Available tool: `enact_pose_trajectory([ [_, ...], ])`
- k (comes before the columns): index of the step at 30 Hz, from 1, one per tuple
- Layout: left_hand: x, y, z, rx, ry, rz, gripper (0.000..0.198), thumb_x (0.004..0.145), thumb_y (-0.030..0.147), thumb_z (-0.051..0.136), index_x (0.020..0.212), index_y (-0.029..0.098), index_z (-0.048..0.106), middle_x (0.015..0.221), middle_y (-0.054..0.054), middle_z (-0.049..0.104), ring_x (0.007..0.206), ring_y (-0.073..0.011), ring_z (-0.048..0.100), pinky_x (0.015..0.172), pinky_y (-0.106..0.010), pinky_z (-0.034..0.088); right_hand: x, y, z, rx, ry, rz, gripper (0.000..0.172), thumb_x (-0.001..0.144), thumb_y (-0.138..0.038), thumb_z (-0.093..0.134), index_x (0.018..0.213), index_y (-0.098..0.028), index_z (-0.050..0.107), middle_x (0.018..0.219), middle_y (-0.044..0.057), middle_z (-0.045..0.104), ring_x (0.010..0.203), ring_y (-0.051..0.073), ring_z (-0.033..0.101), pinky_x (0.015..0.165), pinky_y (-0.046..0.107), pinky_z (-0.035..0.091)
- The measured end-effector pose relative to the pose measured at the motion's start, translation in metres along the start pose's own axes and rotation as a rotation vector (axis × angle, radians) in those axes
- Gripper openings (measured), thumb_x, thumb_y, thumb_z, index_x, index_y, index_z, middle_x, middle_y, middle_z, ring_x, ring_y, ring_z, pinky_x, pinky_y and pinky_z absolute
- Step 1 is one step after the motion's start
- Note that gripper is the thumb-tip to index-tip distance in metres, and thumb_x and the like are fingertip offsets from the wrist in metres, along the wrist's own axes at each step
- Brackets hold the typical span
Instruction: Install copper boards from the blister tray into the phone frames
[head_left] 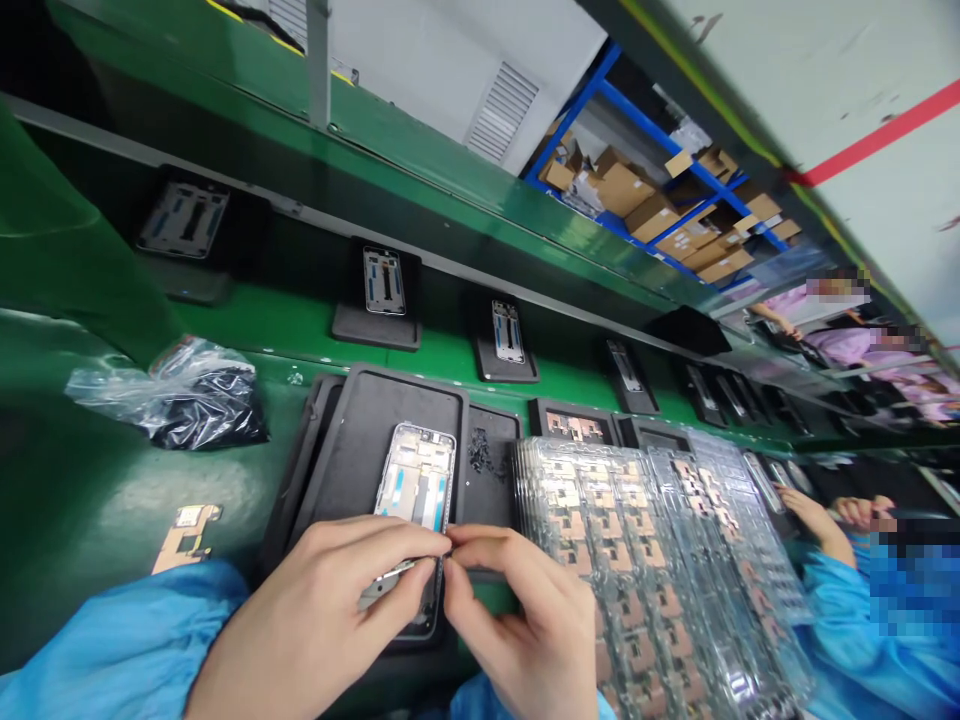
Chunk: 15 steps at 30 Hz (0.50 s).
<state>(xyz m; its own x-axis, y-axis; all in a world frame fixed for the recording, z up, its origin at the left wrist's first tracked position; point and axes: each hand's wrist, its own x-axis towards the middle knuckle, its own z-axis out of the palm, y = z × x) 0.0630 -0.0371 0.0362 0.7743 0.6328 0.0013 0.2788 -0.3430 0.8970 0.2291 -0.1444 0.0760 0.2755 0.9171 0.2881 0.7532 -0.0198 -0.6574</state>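
Note:
A phone frame (pixel 416 490) lies in a black tray (pixel 360 420) on the green bench right in front of me. My left hand (pixel 315 620) rests over its lower end, fingers curled and pinched at a thin metal part near the frame's bottom edge. My right hand (pixel 525 620) meets it from the right, thumb and forefinger pinched together at the same spot. What the fingertips hold is too small to name. A heap of tiny black screws (pixel 480 455) lies in the tray's side pocket.
Stacks of clear trays with copper-coloured parts (pixel 622 540) stand at my right. A crumpled plastic bag (pixel 180 390) lies at left, a small flex part (pixel 187 530) near it. More phone frames on black trays (pixel 384 285) ride the belt beyond. A co-worker's hands (pixel 832 515) work at far right.

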Motion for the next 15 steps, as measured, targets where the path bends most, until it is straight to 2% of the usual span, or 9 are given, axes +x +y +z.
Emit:
enact_pose_trajectory([
  [4,0.0023,0.0046,-0.0035,-0.044,0.017,0.047,0.023,0.103,0.023,0.058,0.109,0.034,0.077,0.113,0.011,0.08,0.102,-0.0099,0.077,0.096,-0.011,0.054,-0.001,-0.0001,0.0023,0.029,0.034,0.02,0.018,0.09,-0.008,0.07,0.095,-0.025,0.07,0.096,-0.002,0.082,0.085,0.012,0.08,0.081,0.016,0.062],
  [8,0.0024,0.0056,-0.0049,-0.05,0.018,0.074,0.022,0.102,0.021,0.059,0.108,0.033,0.076,0.111,0.011,0.08,0.1,-0.0087,0.077,0.095,-0.009,0.053,-0.0008,-0.0029,-0.0003,0.028,0.008,0.024,0.019,0.091,-0.007,0.07,0.1,-0.024,0.071,0.095,-0.001,0.082,0.085,0.013,0.08,0.081,0.017,0.063],
  [12,0.0001,0.0031,-0.0039,-0.035,0.02,0.055,0.023,0.102,0.024,0.058,0.11,0.036,0.076,0.112,0.012,0.08,0.102,-0.0107,0.077,0.094,-0.014,0.056,-0.0024,-0.0067,-0.0017,0.003,-0.032,-0.018,0.021,0.092,-0.005,0.068,0.102,-0.023,0.069,0.101,0.001,0.081,0.088,0.012,0.08,0.083,0.017,0.062],
  [15,-0.002,0.0009,-0.0015,0.002,0.021,0.007,0.024,0.103,0.03,0.056,0.112,0.039,0.077,0.113,0.011,0.081,0.104,-0.0151,0.077,0.095,-0.023,0.061,-0.0062,-0.0094,0.0008,-0.089,0.037,-0.065,0.022,0.093,-0.004,0.066,0.102,-0.023,0.069,0.103,0.002,0.081,0.087,0.012,0.08,0.082,0.018,0.061],
])
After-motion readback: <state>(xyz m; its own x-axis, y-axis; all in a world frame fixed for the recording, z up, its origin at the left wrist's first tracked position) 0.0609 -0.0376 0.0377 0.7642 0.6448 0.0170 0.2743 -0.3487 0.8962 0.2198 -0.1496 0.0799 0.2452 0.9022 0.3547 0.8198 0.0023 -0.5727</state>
